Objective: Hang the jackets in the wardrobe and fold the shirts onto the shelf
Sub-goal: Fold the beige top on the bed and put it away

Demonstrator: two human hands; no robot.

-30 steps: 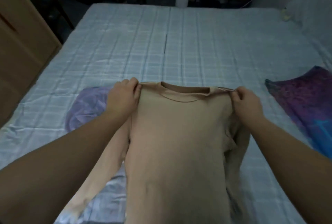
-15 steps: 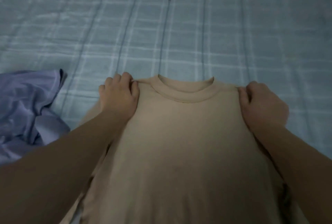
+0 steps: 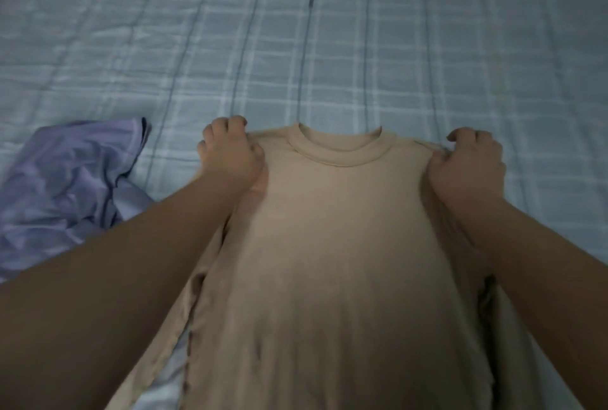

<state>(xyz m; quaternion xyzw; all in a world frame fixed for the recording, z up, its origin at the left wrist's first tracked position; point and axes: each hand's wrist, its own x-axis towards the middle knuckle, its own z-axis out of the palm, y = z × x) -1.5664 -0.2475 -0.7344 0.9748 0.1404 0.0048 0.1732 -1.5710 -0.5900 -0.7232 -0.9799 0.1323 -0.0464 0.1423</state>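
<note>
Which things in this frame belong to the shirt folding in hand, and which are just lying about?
In the job:
- beige shirt, spread front-up on the bed
- left hand, gripping its left shoulder
- right hand, gripping its right shoulder

Lying about:
- lilac garment, crumpled to the left, touched by neither of the hands
- checked bedsheet, the surface underneath

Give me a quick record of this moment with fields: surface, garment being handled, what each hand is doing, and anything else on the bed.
surface: bed with a pale blue plaid cover
garment: beige shirt, spread out, collar away from the person
left hand: left hand grips the shirt at its left shoulder
right hand: right hand grips the shirt at its right shoulder
other: crumpled lavender garment lying left of the shirt
</note>
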